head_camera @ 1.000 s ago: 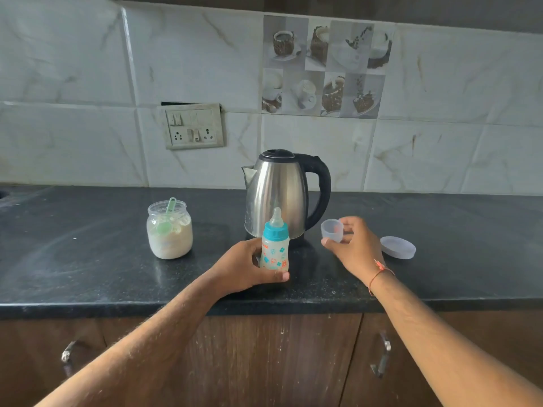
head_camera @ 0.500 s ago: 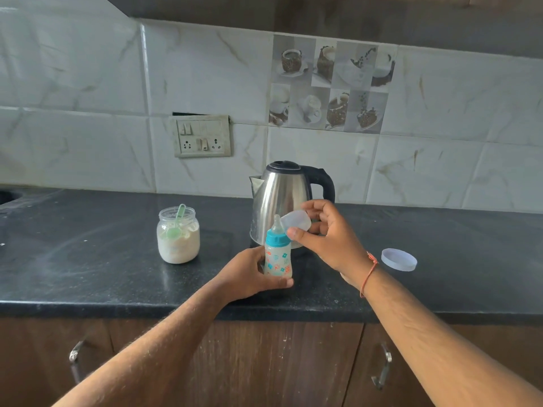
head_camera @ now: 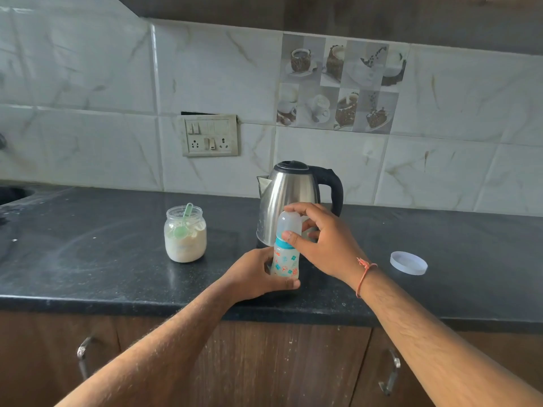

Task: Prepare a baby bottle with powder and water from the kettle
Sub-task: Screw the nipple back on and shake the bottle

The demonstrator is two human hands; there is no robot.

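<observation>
A small baby bottle (head_camera: 284,263) with a teal collar and orange prints stands upright on the black counter (head_camera: 117,259), in front of a steel kettle (head_camera: 289,195) with a black handle. My left hand (head_camera: 255,274) grips the bottle's body near its base. My right hand (head_camera: 320,239) holds the translucent cap (head_camera: 289,221) over the bottle's top, fingers and thumb curled round it. The teat is hidden under the cap. To the left stands an open glass jar of white powder (head_camera: 185,237) with a green scoop (head_camera: 184,218) in it.
A white jar lid (head_camera: 408,262) lies flat on the counter to the right. A switch and socket plate (head_camera: 210,136) is on the tiled wall behind. A sink edge (head_camera: 11,192) shows at far left. Wooden cabinet doors with metal handles (head_camera: 83,353) run below the counter.
My right hand carried the cap from the right of the bottle up and over it, and now holds it down on the bottle's top. My left hand kept its grip on the bottle.
</observation>
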